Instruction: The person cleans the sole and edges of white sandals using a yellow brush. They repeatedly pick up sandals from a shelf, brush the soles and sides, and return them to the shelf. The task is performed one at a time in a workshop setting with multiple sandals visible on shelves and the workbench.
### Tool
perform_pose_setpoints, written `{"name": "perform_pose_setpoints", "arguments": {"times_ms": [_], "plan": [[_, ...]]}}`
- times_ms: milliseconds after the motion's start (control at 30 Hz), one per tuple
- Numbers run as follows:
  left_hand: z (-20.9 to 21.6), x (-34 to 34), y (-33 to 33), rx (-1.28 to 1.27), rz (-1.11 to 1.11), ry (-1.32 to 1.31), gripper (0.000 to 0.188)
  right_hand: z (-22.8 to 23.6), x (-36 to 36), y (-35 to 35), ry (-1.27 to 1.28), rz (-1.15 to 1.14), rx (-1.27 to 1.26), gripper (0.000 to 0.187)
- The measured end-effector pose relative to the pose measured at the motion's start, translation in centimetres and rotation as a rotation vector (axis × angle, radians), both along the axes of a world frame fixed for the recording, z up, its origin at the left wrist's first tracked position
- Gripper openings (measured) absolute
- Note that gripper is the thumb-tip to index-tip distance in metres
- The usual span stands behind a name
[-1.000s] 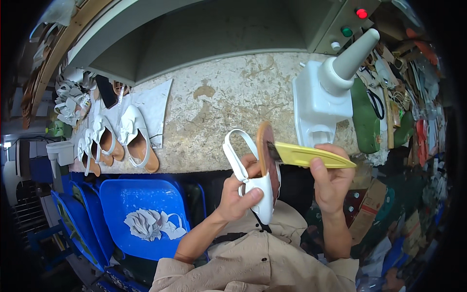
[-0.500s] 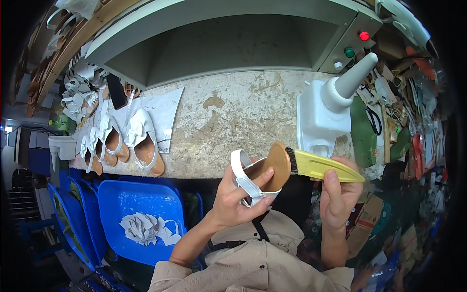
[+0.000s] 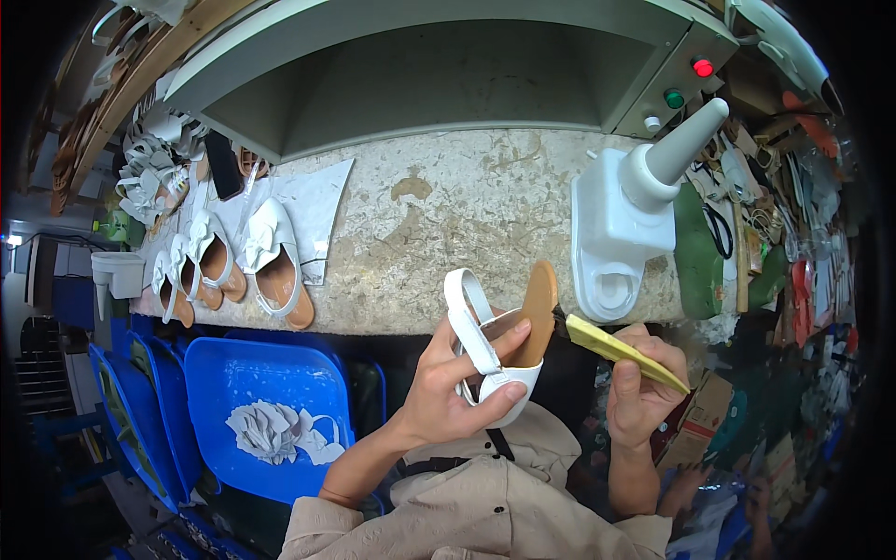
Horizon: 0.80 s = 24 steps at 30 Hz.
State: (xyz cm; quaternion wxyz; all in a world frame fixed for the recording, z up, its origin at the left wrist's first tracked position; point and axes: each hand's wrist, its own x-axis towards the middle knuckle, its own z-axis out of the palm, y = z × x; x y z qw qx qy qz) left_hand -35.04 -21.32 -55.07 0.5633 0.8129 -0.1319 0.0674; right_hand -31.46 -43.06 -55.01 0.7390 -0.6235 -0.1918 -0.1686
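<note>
My left hand grips a white strapped sandal above the bench's front edge. Its fingers reach inside, and the tan sole is turned toward my right hand. Closed round a flat yellow-handled brush, my right hand is at the right of the sandal. The dark bristles are at the sole's far side; whether they touch it I cannot tell. Behind the brush, a white dispenser pot with a grey cone stands on the bench. Several white sandals with bows are lined up at the left.
A grey metal hood with a red light and buttons spans the back of the worn bench. A blue tub holding white petal-like pieces is below left. Clutter and a green bottle crowd the right side.
The sandal has been tilted, so its sole now shows more edge-on. My right hand has lowered slightly, and the brush has turned, its handle end dropping.
</note>
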Motion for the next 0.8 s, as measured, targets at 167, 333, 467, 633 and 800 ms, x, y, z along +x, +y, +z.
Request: {"name": "perform_pose_setpoints", "arguments": {"times_ms": [167,333,467,633,800], "plan": [[0.4,-0.1,0.1,-0.045,-0.009,0.044,0.056,-0.6,-0.1,-0.3,-0.108,0.004,-0.108,0.02],[0.8,-0.3,0.2,-0.119,-0.024,0.115,0.051,-0.7,-0.4,-0.5,-0.166,0.017,-0.186,0.022],[0.7,-0.3,0.2,-0.155,-0.045,0.141,0.051,-0.9,-0.4,-0.6,-0.213,0.036,-0.213,0.021],[0.8,-0.4,0.4,-0.173,-0.055,0.147,0.05,-1.3,-0.6,-0.8,-0.23,0.048,-0.204,0.014],[0.5,-0.6,0.4,-0.219,-0.054,0.176,0.05,-1.0,-0.5,-1.0,-0.195,0.084,-0.207,0.013]]}}
